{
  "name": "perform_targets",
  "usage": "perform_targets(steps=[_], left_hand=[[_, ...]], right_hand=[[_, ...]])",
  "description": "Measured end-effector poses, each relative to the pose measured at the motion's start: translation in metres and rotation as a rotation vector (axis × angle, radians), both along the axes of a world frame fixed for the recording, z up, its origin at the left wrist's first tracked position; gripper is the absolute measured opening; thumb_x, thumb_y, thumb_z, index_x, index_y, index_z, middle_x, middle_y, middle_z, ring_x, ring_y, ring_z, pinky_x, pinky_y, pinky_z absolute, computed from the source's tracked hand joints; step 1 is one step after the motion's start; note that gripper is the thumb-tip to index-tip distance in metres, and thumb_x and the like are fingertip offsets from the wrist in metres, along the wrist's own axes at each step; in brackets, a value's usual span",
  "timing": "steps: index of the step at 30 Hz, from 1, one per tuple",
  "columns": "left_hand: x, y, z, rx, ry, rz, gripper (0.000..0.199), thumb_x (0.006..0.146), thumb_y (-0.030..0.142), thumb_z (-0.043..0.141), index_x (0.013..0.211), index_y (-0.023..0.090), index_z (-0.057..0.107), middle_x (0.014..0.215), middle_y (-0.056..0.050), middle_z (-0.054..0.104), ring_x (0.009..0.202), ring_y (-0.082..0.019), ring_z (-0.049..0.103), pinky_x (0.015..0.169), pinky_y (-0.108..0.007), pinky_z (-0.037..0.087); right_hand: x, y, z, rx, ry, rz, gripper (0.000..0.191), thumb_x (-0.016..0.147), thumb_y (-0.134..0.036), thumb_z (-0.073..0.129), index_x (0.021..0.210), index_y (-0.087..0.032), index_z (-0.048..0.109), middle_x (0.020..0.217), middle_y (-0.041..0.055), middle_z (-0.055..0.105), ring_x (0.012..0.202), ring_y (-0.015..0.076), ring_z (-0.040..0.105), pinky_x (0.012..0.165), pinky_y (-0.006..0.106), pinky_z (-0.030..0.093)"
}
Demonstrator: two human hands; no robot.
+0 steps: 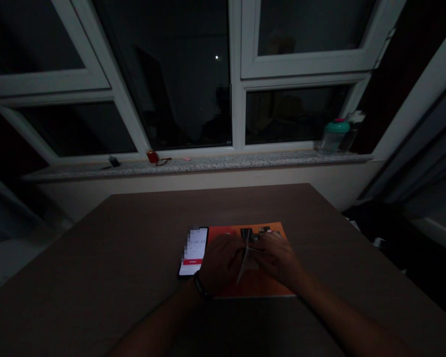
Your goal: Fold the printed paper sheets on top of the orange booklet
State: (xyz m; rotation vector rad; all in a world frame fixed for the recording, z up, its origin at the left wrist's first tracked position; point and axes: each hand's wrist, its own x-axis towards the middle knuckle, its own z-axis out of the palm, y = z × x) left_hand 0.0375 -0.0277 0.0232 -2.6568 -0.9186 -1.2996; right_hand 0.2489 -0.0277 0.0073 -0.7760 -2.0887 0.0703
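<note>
An orange-red booklet or magazine (271,285) with small dark pictures lies flat on the table in front of me. Over it, both hands meet around a thin, pale piece of folded paper (250,262), one part of which stands up as a narrow edge. My left hand (220,263), with a dark band at its wrist, is closed on the paper's left side. From the right, my right hand (278,257) grips it with bent fingers. Dim light hides the exact fingertip contact. Beside my left hand lies a lit phone (195,253) showing running digits and a red button.
The brown table (134,233) reaches to a wall below a window. On the stone sill (223,162) stand a small red jar (152,156), a small dark object (114,161) and a clear bottle with a teal lid (334,136). Grey curtains (412,148) hang at the right.
</note>
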Motion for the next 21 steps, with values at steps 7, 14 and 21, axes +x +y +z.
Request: perform_targets(steps=[7, 14, 21], left_hand=[[-0.002, -0.005, 0.0, -0.079, 0.002, -0.094, 0.022, 0.095, 0.022, 0.047, 0.114, 0.02, 0.057, 0.111, -0.008, 0.069, 0.1, -0.02, 0.064, 0.086, -0.036, 0.047], [0.001, -0.01, 0.006, -0.082, -0.005, -0.103, 0.027, 0.092, 0.027, 0.053, 0.118, 0.02, 0.055, 0.117, -0.009, 0.068, 0.106, -0.022, 0.063, 0.09, -0.039, 0.047], [0.001, -0.006, 0.0, -0.012, -0.009, -0.057, 0.018, 0.094, 0.019, 0.049, 0.108, 0.021, 0.058, 0.11, -0.007, 0.07, 0.098, -0.02, 0.066, 0.086, -0.037, 0.048]], right_hand=[[-0.004, -0.002, -0.005, 0.048, 0.022, -0.01, 0.009, 0.09, -0.02, 0.059, 0.099, -0.021, 0.059, 0.085, 0.0061, 0.066, 0.079, 0.0213, 0.059, 0.072, 0.036, 0.042], [-0.01, -0.006, 0.003, 0.08, 0.05, -0.02, 0.006, 0.09, -0.017, 0.058, 0.095, -0.021, 0.058, 0.084, 0.0058, 0.068, 0.077, 0.0203, 0.061, 0.071, 0.035, 0.045], [-0.01, -0.007, 0.002, 0.074, 0.087, -0.056, 0.007, 0.089, -0.02, 0.061, 0.094, -0.022, 0.059, 0.084, 0.006, 0.066, 0.08, 0.0217, 0.061, 0.074, 0.036, 0.047]])
